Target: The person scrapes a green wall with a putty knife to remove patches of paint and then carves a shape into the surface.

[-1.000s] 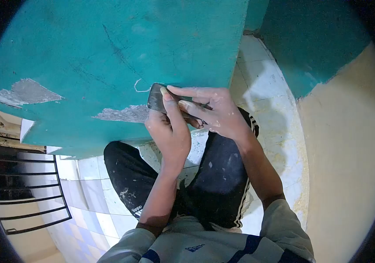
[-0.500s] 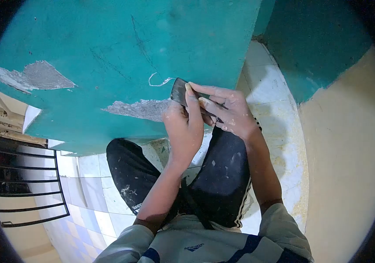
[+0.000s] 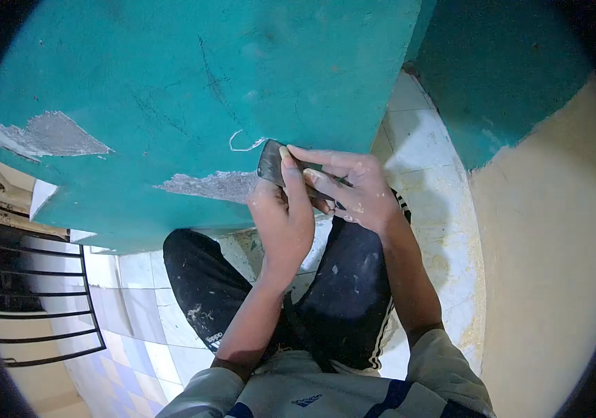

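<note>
Both hands grip a dark, flat-bladed scraper in front of the turquoise wall. My left hand is closed at the blade end, its thumb and fingers pressed against the metal. Further back, my right hand pinches the scraper, with part of the handle hidden under its fingers. Pale dust marks the fingers of this hand. Beside the blade is a grey patch of bare wall, and above it a thin white curved scrape shows in the paint.
A second bare grey patch lies to the left, and fine cracks run through the paint. My bent knees are close beneath the wall. Pale floor tiles, a black metal grille and a cream wall surround me.
The whole view has shifted slightly, so the wall and hands appear lower and further left. Both hands keep their hold on the scraper, with little visible movement against the wall.
</note>
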A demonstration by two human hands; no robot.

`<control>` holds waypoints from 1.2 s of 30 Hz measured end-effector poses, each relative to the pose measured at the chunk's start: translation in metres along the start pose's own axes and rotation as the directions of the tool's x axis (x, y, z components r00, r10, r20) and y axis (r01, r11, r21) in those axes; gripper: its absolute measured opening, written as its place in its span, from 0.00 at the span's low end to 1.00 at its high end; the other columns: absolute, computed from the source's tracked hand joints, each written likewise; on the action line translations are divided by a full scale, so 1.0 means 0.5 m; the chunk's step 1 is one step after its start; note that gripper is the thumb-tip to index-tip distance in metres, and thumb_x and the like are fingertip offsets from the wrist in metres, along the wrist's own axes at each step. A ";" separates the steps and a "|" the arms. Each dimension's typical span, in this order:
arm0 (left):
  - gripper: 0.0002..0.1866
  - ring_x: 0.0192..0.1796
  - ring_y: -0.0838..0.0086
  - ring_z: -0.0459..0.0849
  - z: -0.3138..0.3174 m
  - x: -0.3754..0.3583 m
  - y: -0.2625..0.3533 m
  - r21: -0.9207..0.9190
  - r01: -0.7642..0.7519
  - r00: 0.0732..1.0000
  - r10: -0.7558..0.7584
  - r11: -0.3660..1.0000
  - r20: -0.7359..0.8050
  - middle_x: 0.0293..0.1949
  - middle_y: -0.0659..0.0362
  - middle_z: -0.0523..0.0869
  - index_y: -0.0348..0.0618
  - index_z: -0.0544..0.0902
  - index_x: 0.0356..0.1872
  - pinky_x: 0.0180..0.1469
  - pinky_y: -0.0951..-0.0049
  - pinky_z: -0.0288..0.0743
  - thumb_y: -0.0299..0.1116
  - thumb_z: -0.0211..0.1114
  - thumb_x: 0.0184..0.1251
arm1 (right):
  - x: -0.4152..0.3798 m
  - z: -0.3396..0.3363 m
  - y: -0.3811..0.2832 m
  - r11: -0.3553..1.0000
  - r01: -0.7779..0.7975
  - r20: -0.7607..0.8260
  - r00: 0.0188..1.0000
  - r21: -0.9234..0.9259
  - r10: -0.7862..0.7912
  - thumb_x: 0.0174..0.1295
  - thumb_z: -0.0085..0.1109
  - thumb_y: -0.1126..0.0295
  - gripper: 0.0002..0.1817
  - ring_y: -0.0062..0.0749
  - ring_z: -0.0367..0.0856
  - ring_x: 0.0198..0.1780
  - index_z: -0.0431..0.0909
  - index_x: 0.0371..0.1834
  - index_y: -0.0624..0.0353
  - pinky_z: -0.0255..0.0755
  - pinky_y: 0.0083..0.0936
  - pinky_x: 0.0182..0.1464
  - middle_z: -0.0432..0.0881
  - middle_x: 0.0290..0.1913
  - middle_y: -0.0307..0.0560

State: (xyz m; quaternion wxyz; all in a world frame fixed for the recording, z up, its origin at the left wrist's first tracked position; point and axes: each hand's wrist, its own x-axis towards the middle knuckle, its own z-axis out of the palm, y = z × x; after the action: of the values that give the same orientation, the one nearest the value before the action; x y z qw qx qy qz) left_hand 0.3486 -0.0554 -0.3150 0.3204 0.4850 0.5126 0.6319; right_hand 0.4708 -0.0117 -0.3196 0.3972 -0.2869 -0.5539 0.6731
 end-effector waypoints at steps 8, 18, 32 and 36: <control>0.16 0.19 0.78 0.80 0.015 -0.003 0.007 -0.074 -0.006 0.997 0.000 0.997 -0.076 0.23 0.59 0.80 0.29 0.77 0.35 0.20 0.76 0.72 0.32 0.49 0.80 | 0.003 -0.006 -0.011 0.991 0.074 0.017 0.997 -0.113 -0.072 0.69 0.58 0.76 0.19 0.14 0.69 0.25 0.78 0.62 0.61 0.66 0.17 0.25 0.82 0.32 0.38; 0.15 0.20 0.87 0.70 -0.027 0.003 0.014 0.081 0.067 0.997 -0.064 0.994 -0.037 0.20 0.67 0.74 0.38 0.77 0.34 0.19 0.80 0.60 0.37 0.52 0.80 | -0.025 0.032 0.019 0.989 -0.041 0.078 0.997 0.143 0.030 0.74 0.51 0.68 0.15 0.15 0.66 0.15 0.63 0.60 0.57 0.56 0.14 0.12 0.74 0.21 0.38; 0.16 0.16 0.86 0.67 -0.018 0.007 0.046 0.103 0.246 0.968 -0.249 0.964 0.016 0.16 0.67 0.72 0.40 0.76 0.29 0.17 0.77 0.57 0.36 0.52 0.79 | -0.026 -0.006 0.019 0.905 -0.208 0.296 0.950 0.372 0.096 0.76 0.48 0.61 0.24 0.13 0.60 0.12 0.59 0.71 0.53 0.50 0.13 0.11 0.66 0.19 0.34; 0.14 0.15 0.89 0.60 -0.022 0.007 0.043 0.014 0.276 0.960 -0.276 0.961 0.056 0.17 0.71 0.68 0.44 0.76 0.31 0.16 0.80 0.47 0.38 0.54 0.78 | -0.033 -0.002 0.009 0.911 -0.195 0.265 0.959 0.365 0.099 0.76 0.49 0.60 0.25 0.13 0.60 0.12 0.60 0.71 0.56 0.51 0.12 0.11 0.67 0.19 0.34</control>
State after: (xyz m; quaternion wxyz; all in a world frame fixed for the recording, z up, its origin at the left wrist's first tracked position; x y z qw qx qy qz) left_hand 0.3389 -0.0616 -0.2932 0.4187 0.4279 0.5675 0.5654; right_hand 0.4793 -0.0256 -0.3249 0.3239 -0.1602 -0.4306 0.8270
